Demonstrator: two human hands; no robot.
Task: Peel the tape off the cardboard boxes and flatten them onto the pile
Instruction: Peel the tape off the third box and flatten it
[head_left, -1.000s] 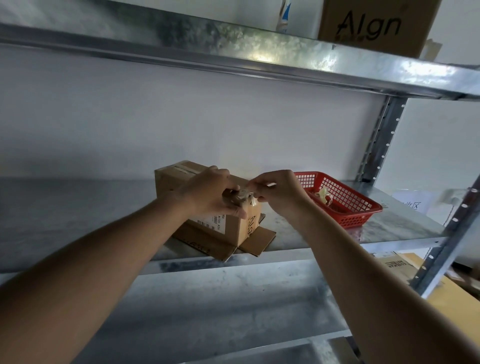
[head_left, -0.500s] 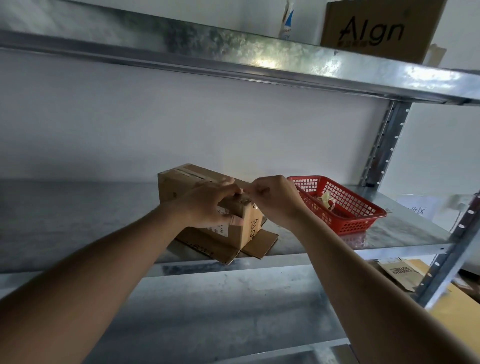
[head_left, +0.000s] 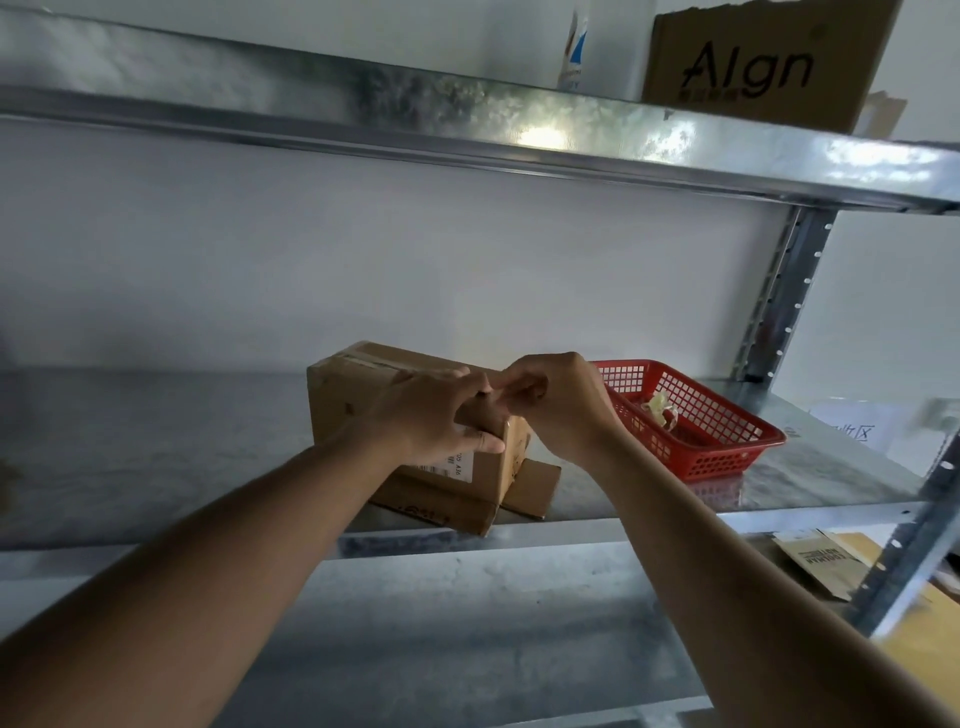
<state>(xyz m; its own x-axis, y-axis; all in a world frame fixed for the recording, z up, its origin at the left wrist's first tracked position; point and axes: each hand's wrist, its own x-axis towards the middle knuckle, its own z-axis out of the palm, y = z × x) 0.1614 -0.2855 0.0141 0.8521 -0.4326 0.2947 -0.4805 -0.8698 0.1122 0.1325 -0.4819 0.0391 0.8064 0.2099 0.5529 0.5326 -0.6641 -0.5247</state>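
Observation:
A small brown cardboard box (head_left: 353, 400) stands on a flattened piece of cardboard (head_left: 441, 512) on the middle metal shelf. Clear tape (head_left: 363, 358) runs along its top seam. My left hand (head_left: 431, 415) grips the box's near right corner, with the thumb laid across the white label. My right hand (head_left: 556, 400) has its fingers curled at the box's top right edge, pinching there; the tape end itself is hidden by the fingers.
A red plastic basket (head_left: 727, 447) with crumpled tape scraps (head_left: 660, 408) sits right of the box. An "Algn" cardboard box (head_left: 763, 57) stands on the upper shelf (head_left: 467, 124). Flat cardboard (head_left: 826, 561) lies below at the right, behind the shelf upright (head_left: 779, 291).
Both hands have shifted from the box's front face up to its top right edge. The view has drifted slightly.

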